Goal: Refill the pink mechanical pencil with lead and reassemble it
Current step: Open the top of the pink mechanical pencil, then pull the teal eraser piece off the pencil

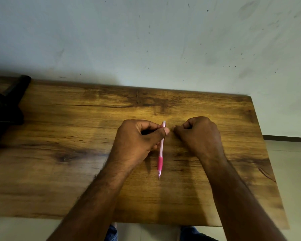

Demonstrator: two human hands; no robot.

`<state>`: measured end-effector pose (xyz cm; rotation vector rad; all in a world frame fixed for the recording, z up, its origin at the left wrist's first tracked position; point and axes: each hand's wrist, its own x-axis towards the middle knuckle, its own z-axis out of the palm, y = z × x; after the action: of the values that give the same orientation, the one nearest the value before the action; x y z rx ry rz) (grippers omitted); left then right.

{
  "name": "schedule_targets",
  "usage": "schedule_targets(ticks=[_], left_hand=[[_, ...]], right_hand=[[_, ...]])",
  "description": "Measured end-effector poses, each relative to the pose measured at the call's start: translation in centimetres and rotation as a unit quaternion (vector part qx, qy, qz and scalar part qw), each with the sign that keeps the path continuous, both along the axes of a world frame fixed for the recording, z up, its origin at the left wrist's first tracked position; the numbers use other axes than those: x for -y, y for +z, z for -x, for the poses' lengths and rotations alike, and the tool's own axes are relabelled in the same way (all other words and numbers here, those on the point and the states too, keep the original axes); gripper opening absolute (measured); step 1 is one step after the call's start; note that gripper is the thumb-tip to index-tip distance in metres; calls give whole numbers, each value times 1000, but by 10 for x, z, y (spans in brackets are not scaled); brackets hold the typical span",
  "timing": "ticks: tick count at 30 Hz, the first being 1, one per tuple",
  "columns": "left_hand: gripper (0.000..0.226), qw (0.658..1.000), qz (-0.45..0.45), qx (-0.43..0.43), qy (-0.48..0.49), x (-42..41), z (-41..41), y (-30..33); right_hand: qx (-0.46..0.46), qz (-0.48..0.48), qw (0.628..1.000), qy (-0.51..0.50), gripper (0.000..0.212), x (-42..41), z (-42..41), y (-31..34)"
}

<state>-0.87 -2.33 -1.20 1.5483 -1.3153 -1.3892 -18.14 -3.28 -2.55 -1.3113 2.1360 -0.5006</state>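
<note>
The pink mechanical pencil (161,150) stands nearly upright over the middle of the wooden table (76,171), tip down and close to the surface, its white cap end on top. My left hand (137,141) grips its upper barrel between thumb and fingers. My right hand (200,134) sits just right of the pencil's top with its fingers curled into a fist, fingertips pinched together near the cap; whether they hold a lead or some small part is too small to tell.
A dark object (5,105) sits at the table's far left corner. A pale wall rises right behind the table. The table's right edge drops to a light tiled floor (294,171). Blue trouser legs show below the near edge.
</note>
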Motion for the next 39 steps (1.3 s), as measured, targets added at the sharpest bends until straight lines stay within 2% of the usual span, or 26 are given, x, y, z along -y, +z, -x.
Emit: schedule_targets(ticks=[3, 5, 7, 9, 13, 20, 26, 29, 34, 39], left_hand=[[10, 1000, -1, -2, 5, 0, 0, 2], [7, 1000, -3, -10, 8, 1, 0, 4], [5, 1000, 1, -9, 10, 2, 0, 5], [4, 1000, 0, 0, 18, 2, 1, 6], [9, 999, -13, -11, 35, 4, 2, 6], [13, 999, -22, -8, 42, 2, 1, 9], [15, 978, 82, 162, 104, 9, -24, -1], [14, 969, 63, 222, 89, 8, -27, -4], [23, 960, 17, 274, 61, 6, -21, -10], [26, 947, 13, 317, 55, 5, -16, -10]], right_hand=[[95, 40, 994, -41, 28, 0, 13, 10], [188, 68, 978, -56, 20, -3, 18, 24], [260, 49, 964, -34, 8, -11, 16, 36], [281, -6, 959, 17, 7, -23, 7, 42], [217, -58, 970, 90, 17, -45, -12, 43], [161, -15, 985, 63, 16, -55, -25, 39], [107, -13, 994, 30, 14, -52, -31, 16], [79, -3, 996, 38, 14, -45, -35, 13], [46, 4, 997, 62, 13, -35, -40, 12], [41, -2, 997, 66, 16, -31, -42, 9]])
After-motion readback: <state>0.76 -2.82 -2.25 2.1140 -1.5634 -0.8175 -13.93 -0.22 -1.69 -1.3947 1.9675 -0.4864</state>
